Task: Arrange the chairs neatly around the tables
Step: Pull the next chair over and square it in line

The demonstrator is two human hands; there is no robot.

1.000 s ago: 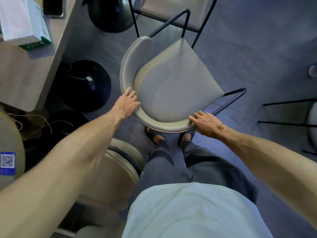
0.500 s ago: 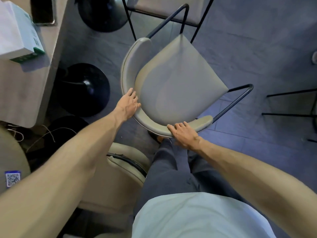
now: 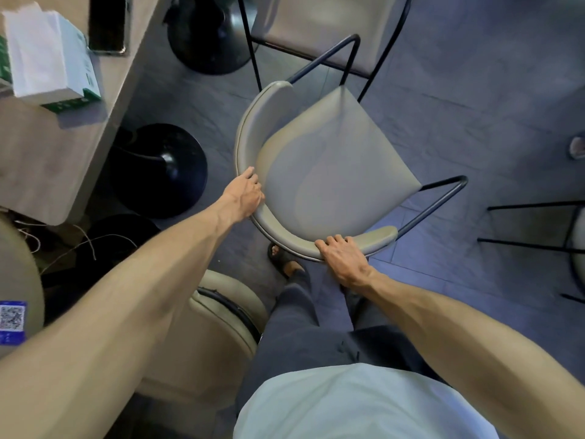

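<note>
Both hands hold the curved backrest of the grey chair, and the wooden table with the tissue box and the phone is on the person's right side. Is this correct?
Not fully. The head view shows the wooden table, with the tissue box and the phone on it, on the person's left side, not the right. The rest is correct: the left hand and the right hand both hold the curved backrest of the grey chair.

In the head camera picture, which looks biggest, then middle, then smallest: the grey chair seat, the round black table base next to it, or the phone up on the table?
1. Grey chair seat: it looks biggest.
2. Round black table base: middle, partly hidden under the table.
3. Phone: smallest, though its top is cut off by the frame.
</note>
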